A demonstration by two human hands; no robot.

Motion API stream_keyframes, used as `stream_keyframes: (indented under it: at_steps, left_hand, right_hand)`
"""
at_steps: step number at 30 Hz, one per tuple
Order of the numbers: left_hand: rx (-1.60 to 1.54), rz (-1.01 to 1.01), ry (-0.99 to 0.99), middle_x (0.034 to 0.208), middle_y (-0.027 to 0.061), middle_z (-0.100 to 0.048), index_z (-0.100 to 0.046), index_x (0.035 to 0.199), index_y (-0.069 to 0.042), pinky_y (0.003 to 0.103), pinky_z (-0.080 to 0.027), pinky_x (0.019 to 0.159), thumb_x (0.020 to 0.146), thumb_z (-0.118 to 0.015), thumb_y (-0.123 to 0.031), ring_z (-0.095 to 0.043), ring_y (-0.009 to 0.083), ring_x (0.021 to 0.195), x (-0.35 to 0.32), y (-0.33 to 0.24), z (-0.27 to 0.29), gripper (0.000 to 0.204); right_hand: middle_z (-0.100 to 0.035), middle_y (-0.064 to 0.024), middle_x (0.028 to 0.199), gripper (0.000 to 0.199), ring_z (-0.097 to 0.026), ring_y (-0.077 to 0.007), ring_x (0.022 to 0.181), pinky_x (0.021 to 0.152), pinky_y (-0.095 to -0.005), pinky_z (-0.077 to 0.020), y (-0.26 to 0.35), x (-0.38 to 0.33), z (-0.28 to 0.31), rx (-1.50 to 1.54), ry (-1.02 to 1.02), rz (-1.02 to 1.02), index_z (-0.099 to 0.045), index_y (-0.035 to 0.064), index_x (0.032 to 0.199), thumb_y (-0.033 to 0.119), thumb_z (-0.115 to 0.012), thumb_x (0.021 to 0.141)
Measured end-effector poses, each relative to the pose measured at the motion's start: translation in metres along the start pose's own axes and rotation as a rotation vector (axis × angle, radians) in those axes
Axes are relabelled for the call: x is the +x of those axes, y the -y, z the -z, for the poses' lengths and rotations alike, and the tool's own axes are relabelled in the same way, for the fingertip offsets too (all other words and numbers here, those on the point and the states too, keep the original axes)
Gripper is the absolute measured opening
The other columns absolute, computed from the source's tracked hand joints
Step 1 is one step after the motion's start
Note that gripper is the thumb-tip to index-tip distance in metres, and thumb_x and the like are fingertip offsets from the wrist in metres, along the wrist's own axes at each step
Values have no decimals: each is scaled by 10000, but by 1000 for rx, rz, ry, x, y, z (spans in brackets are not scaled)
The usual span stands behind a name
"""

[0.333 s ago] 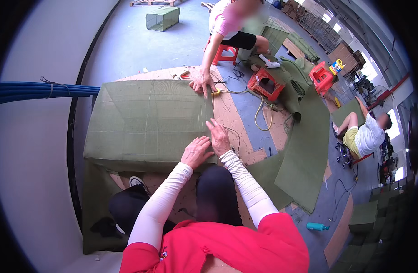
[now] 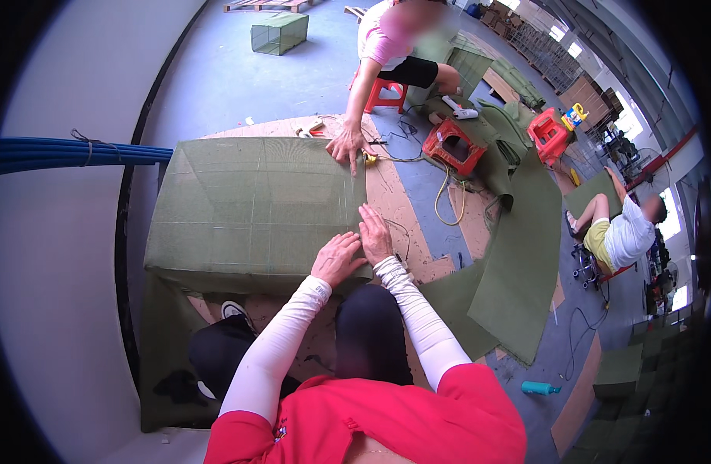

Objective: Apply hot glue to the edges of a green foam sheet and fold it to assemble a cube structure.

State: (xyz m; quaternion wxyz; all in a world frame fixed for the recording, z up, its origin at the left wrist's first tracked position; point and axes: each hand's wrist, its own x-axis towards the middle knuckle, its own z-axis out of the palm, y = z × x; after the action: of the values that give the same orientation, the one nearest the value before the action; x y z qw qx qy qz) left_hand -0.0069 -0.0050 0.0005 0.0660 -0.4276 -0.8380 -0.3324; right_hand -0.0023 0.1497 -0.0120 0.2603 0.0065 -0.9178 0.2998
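Note:
In front of me stands a large box-shaped frame covered in green mesh fabric (image 2: 247,205), with thin pale wires showing through its top. My left hand (image 2: 338,260) lies on the mesh near its near right corner, fingers stretched and side by side. Just beside it, my right hand (image 2: 376,235) rests along the box's right edge with fingers extended. Neither hand grips anything visible; the right palm's underside is hidden. Across from me, a co-worker's hand (image 2: 349,147) presses on the far right corner with spread fingers.
Loose green fabric sheets (image 2: 518,263) spread to the right. Nearby are a red plastic stool (image 2: 453,147) and a yellow cord (image 2: 439,203). Blue pipes (image 2: 85,152) jut in at left. A teal bottle (image 2: 541,387) lies at lower right. Another person (image 2: 626,232) sits farther right.
My right hand has shifted very slightly along the box edge. The co-worker's fingers have spread apart more at the far corner. My left hand stays about where it was.

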Motion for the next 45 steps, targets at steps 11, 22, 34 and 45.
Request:
stream_keyframes:
  at_steps: [11, 22, 34, 45]
  left_hand:
    - [-11, -11, 10, 1230, 124, -553, -588, 1103, -20, 380, -354, 1035, 773, -665, -324, -482, 254, 1192, 3, -6, -3, 455]
    - [1, 11, 10, 1236, 110, -552, -590, 1109, -26, 373, -357, 1033, 784, -656, -324, -481, 247, 1193, 3, -8, -3, 445]
    - [-22, 11, -26, 1193, 126, -573, -600, 1074, -20, 377, -367, 1021, 776, -667, -311, -499, 253, 1171, 1, -6, -3, 422]
    - [-31, -9, -12, 1203, 113, -568, -591, 1086, -24, 392, -379, 1011, 772, -666, -303, -496, 252, 1175, 4, -10, 1, 427]
  right_hand:
    - [-502, -163, 1283, 354, -413, -314, 1245, 1039, -396, -325, -24, -5, 16, 66, 122, 44, -541, 13, 1210, 111, -504, 872]
    - [-466, -161, 1321, 392, -381, -325, 1270, 1030, -409, -310, -24, 14, 16, -35, 102, 85, -507, 40, 1255, 170, -511, 885]
    - [-261, -109, 1469, 703, -269, -302, 1337, 1054, -456, -258, -33, 31, -28, -308, 271, -85, -305, 69, 1398, 509, -470, 874]
    - [-234, -109, 1482, 725, -266, -323, 1336, 1050, -476, -262, -30, 35, -21, -323, 309, -105, -278, 60, 1407, 499, -484, 869]
